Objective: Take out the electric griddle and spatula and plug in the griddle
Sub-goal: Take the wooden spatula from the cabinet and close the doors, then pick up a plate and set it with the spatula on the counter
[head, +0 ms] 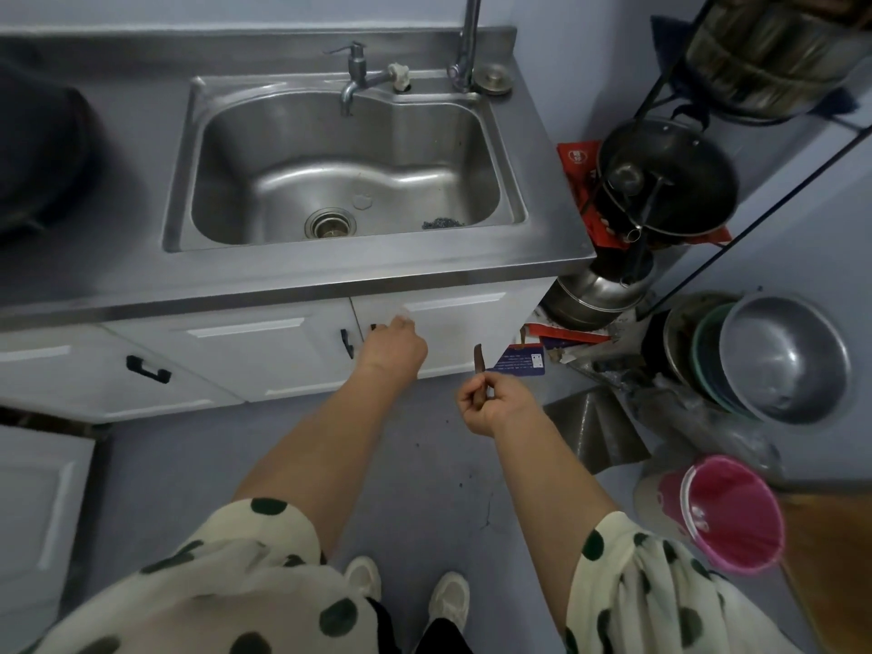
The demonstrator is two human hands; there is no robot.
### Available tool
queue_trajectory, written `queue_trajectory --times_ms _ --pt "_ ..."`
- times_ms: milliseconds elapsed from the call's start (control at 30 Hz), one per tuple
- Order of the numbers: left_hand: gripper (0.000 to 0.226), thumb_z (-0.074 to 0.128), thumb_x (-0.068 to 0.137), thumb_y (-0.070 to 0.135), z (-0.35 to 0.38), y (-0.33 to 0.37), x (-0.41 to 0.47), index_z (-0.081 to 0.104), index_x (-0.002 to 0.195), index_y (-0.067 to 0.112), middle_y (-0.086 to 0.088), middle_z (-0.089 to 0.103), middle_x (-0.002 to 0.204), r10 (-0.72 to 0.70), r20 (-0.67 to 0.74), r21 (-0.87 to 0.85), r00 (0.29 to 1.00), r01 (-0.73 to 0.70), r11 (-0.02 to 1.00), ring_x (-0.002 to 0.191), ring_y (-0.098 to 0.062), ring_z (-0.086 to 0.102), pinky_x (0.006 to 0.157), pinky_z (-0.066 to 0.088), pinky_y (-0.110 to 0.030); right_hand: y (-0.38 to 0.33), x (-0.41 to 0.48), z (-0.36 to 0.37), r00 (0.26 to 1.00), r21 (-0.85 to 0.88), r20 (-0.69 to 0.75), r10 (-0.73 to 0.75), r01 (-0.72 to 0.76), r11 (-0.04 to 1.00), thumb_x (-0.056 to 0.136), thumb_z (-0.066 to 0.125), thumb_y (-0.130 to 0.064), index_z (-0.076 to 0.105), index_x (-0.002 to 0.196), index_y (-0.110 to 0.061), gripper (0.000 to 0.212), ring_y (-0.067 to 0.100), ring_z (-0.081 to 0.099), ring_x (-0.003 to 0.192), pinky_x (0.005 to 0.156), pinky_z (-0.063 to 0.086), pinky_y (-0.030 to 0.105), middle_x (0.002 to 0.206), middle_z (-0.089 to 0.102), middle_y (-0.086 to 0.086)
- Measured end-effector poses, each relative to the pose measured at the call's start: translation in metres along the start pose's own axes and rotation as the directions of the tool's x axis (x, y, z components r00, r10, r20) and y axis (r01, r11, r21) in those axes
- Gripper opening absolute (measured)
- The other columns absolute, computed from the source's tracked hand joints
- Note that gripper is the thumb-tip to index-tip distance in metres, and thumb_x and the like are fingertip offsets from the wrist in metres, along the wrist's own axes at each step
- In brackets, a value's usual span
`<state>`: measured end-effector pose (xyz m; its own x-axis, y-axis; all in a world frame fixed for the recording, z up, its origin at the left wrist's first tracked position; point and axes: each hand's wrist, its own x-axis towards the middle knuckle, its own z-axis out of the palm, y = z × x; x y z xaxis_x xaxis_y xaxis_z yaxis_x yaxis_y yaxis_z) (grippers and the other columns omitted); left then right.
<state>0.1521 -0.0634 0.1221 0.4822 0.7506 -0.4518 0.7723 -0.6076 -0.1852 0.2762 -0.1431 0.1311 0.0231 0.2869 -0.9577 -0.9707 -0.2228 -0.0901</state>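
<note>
My left hand (394, 344) is closed around the black handle of the white cabinet door (453, 332) under the sink; the door looks shut. My right hand (490, 403) is lower and to the right, pinching a thin brown wooden utensil (478, 361) that points up. It is seen edge-on and may be the spatula. No electric griddle, cord or socket is in view.
A steel sink (188, 148) with a tap (358, 77) fills the counter above. A black pan (37, 153) sits at far left. On the right are a wire rack with pots (665, 181), stacked basins (783, 356) and a pink bin (736, 512). An open white door (37, 507) stands at lower left.
</note>
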Motion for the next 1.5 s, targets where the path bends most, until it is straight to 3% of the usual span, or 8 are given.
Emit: queue_trajectory --times_ms 167,300,667,833,967,1133,1333,1500 --pt "0.022 0.051 0.085 -0.001 -0.007 0.004 -0.037 0.065 0.102 0.003 -0.014 0.065 0.108 -0.118 -0.047 -0.124 0.992 0.112 0.986 0.098 -0.031 0.062 0.069 0.044 -0.034 0.011 -0.022 -0.006 1.000 -0.014 0.011 -0.018 0.018 1.000 0.093 0.048 -0.002 0.064 0.123 -0.016 0.036 0.012 0.040 0.023 0.035 0.042 0.014 0.058 0.048 0.004" --pt "0.025 0.048 0.087 0.001 -0.007 0.000 -0.068 0.065 0.105 0.006 -0.013 0.066 0.107 -0.199 -0.066 -0.225 0.978 0.180 0.958 0.096 -0.031 0.065 0.068 0.044 -0.033 0.026 -0.047 -0.008 0.999 -0.013 0.038 0.007 -0.007 1.000 0.094 0.049 -0.004 0.059 0.109 -0.011 0.019 0.013 0.040 0.021 0.033 0.043 0.016 0.051 0.048 0.007" --pt "0.026 0.040 0.097 0.019 -0.016 -0.053 -0.175 0.065 0.103 0.011 -0.010 0.067 0.106 -0.318 -0.269 -0.356 0.909 0.213 0.910 0.097 -0.031 0.065 0.072 0.045 -0.033 0.116 -0.130 0.006 0.989 -0.004 0.146 0.021 -0.021 1.000 0.096 0.047 -0.007 0.061 0.112 -0.016 0.023 0.011 0.043 0.035 0.031 0.040 0.015 0.061 0.047 0.004" --pt "0.028 0.041 0.097 0.024 -0.010 -0.090 -0.249 0.065 0.103 0.011 -0.012 0.067 0.109 -0.389 -0.321 -0.393 0.863 0.252 0.884 0.101 -0.033 0.064 0.079 0.048 -0.035 0.183 -0.176 0.006 0.970 -0.073 0.242 0.001 0.017 0.997 0.097 0.049 -0.011 0.057 0.093 -0.011 0.009 0.012 0.042 0.028 0.031 0.040 0.013 0.063 0.044 0.001" --pt "0.031 0.039 0.098 0.030 -0.002 -0.120 -0.309 0.065 0.098 0.012 -0.011 0.069 0.106 -0.446 -0.338 -0.449 0.829 0.275 0.850 0.099 -0.034 0.064 0.074 0.043 -0.034 0.235 -0.208 0.010 0.956 -0.113 0.293 0.011 0.024 0.993 0.096 0.052 -0.016 0.047 0.073 -0.006 0.025 0.010 0.041 0.031 0.030 0.038 0.013 0.053 0.046 0.004" --pt "0.035 0.038 0.096 0.036 0.006 -0.167 -0.392 0.064 0.094 0.013 -0.012 0.069 0.104 -0.581 -0.363 -0.587 0.729 0.305 0.750 0.100 -0.035 0.063 0.077 0.047 -0.036 0.313 -0.257 0.024 0.929 -0.196 0.370 0.006 0.072 0.978 0.094 0.055 -0.022 0.046 0.074 -0.007 0.027 0.008 0.038 0.044 0.032 0.038 0.013 0.054 0.041 0.001" --pt "0.033 0.039 0.095 0.035 0.027 -0.237 -0.476 0.055 0.074 0.015 -0.014 0.069 0.096 -0.772 -0.268 -0.745 0.577 0.384 0.545 0.093 -0.036 0.063 0.066 0.041 -0.033 0.410 -0.312 0.055 0.862 -0.383 0.507 0.025 0.199 0.902 0.096 0.040 -0.010 0.062 0.078 -0.019 0.030 0.007 0.031 0.021 0.035 0.038 0.010 0.028 0.030 -0.001" --pt "0.035 0.040 0.094 0.037 0.047 -0.294 -0.525 0.048 0.067 0.016 -0.014 0.068 0.094 -0.901 -0.184 -0.847 0.392 0.402 0.348 0.090 -0.036 0.062 0.063 0.039 -0.031 0.480 -0.325 0.085 0.832 -0.571 0.534 0.154 0.220 0.791 0.097 0.044 -0.013 0.039 0.067 -0.011 0.031 0.007 0.033 0.021 0.033 0.036 0.009 0.047 0.035 0.000"
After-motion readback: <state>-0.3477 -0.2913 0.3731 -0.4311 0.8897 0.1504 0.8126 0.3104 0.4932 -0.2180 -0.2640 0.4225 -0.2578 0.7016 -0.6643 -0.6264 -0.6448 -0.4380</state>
